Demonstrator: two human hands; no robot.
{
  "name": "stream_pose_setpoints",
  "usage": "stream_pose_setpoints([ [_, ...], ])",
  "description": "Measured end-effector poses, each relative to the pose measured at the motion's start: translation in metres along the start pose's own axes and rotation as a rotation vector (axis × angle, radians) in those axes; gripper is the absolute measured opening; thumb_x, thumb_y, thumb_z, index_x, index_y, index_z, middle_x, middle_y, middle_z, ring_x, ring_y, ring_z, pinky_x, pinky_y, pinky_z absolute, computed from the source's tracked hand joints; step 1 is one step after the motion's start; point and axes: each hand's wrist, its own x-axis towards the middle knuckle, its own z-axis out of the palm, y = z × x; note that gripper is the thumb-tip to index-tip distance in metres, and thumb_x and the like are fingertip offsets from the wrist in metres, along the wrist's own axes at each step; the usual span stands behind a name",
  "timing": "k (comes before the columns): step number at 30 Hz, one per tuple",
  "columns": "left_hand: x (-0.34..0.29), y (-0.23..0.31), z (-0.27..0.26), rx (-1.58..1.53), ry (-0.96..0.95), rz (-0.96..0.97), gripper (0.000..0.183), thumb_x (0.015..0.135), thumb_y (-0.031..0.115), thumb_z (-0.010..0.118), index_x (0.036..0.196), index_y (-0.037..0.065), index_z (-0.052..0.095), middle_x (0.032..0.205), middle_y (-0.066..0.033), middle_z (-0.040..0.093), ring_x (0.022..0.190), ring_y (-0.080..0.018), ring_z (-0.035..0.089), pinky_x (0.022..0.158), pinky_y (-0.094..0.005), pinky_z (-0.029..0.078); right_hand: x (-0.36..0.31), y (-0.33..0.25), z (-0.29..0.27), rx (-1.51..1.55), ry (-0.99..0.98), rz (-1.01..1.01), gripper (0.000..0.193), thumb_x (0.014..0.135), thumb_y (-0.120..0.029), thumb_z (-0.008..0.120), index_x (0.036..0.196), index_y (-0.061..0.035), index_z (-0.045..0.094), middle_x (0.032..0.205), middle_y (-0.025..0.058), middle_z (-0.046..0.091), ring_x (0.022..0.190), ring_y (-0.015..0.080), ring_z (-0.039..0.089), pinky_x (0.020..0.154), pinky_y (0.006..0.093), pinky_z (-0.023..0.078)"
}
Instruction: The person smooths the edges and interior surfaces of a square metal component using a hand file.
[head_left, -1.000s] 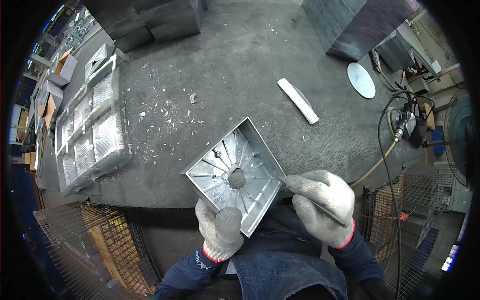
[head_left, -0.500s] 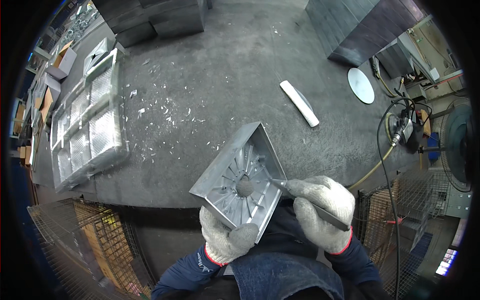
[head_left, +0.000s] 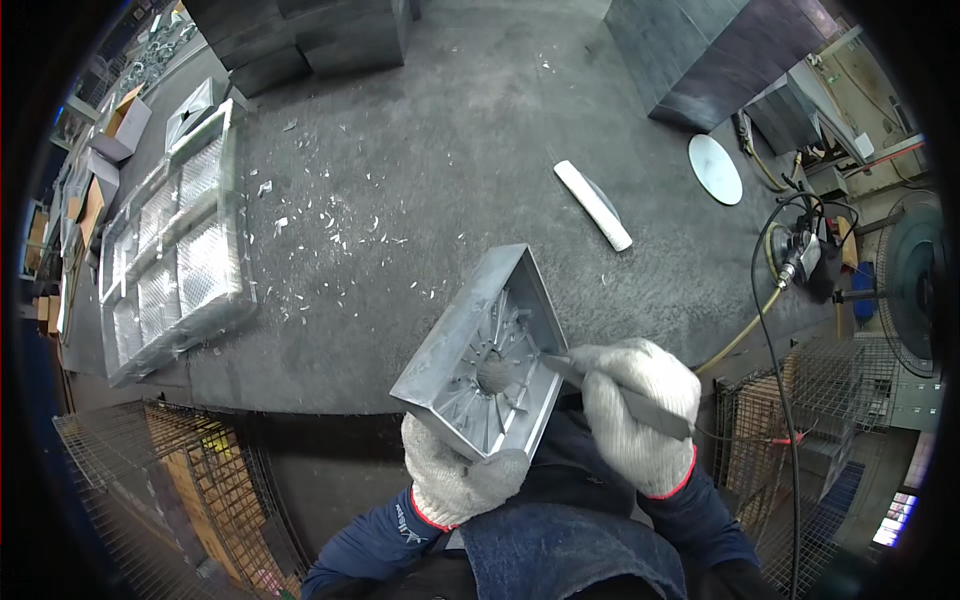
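A grey metal box-shaped casting (head_left: 470, 310) with ribs inside and a round centre hole is tilted over the table's near edge. My left hand (head_left: 462, 478), in a knitted white glove, grips its lower near corner, thumb over the wall. In my gloved right hand (head_left: 643, 405) is a flat, dark hand tool (head_left: 650, 412), a file or scraper by its look. Its tip meets the casting's right wall near the rim. Which kind of blade it has cannot be made out.
A white roll (head_left: 593, 207) and a white disc (head_left: 715, 170) lie beyond on the grey table (head_left: 400, 200), amid scattered chips. A plastic-wrapped divided frame (head_left: 180, 250) lies left. Stacked dark blocks (head_left: 320, 45) stand far back. At right are a hosed sander (head_left: 790, 262) and fan (head_left: 910, 290).
The casting has turned a little in my left hand and shifted slightly right. My right hand with the tool has moved slightly left and up, still at the right wall.
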Motion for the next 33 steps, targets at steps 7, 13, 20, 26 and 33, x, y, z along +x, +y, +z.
stream_pose_setpoints([
  [7, 0.003, -0.005, -0.004, 0.052, -0.032, 0.106, 0.072, 0.092, 0.025, 0.096, 0.147, -0.008, 0.065, 0.132, -0.0177, 0.079, 0.114, -0.0250, 0.081, 0.100, -0.0423, 0.067, -0.001, -0.002, 0.003, 0.139, 0.020, 0.005, 0.014, 0.096, 0.006, 0.080, 0.108, 0.0002, 0.085, 0.098, 0.0153, 0.088, 0.084, 0.0306, 0.086, 0.078, 0.0399, 0.069],
  [13, 0.001, -0.005, -0.015, 0.167, 0.002, 0.034, 0.082, 0.095, 0.041, 0.097, 0.152, -0.008, 0.063, 0.136, -0.0173, 0.078, 0.121, -0.0244, 0.079, 0.104, -0.0448, 0.065, -0.002, 0.001, 0.006, 0.106, 0.054, -0.017, 0.008, 0.100, 0.003, 0.078, 0.106, 0.0027, 0.083, 0.100, 0.0166, 0.089, 0.083, 0.0278, 0.085, 0.078, 0.0408, 0.069],
  [20, 0.008, -0.011, -0.022, 0.120, 0.054, -0.007, 0.080, 0.102, 0.046, 0.092, 0.155, -0.007, 0.063, 0.138, -0.0148, 0.078, 0.123, -0.0233, 0.077, 0.108, -0.0425, 0.063, 0.002, 0.004, 0.008, 0.143, 0.015, -0.025, 0.011, 0.100, 0.002, 0.084, 0.110, -0.0012, 0.085, 0.092, 0.0139, 0.086, 0.080, 0.0287, 0.084, 0.075, 0.0411, 0.067],
  [26, 0.026, 0.006, -0.042, 0.280, -0.115, -0.072, 0.048, 0.115, 0.026, 0.076, 0.151, -0.004, 0.067, 0.137, -0.0182, 0.078, 0.125, -0.0266, 0.077, 0.110, -0.0449, 0.062, 0.003, 0.002, 0.006, 0.139, 0.009, -0.044, 0.008, 0.099, 0.002, 0.076, 0.103, 0.0031, 0.083, 0.099, 0.0181, 0.089, 0.086, 0.0307, 0.085, 0.082, 0.0419, 0.069],
  [33, 0.068, 0.035, -0.051, -0.289, -0.172, -0.535, 0.085, 0.123, 0.063, 0.058, 0.173, -0.006, 0.049, 0.163, -0.0288, 0.068, 0.145, -0.0377, 0.074, 0.122, -0.0509, 0.064, 0.004, 0.003, -0.004, 0.253, 0.076, 0.061, 0.010, 0.099, 0.001, 0.075, 0.103, 0.0027, 0.084, 0.103, 0.0178, 0.089, 0.091, 0.0301, 0.086, 0.086, 0.0407, 0.069],
])
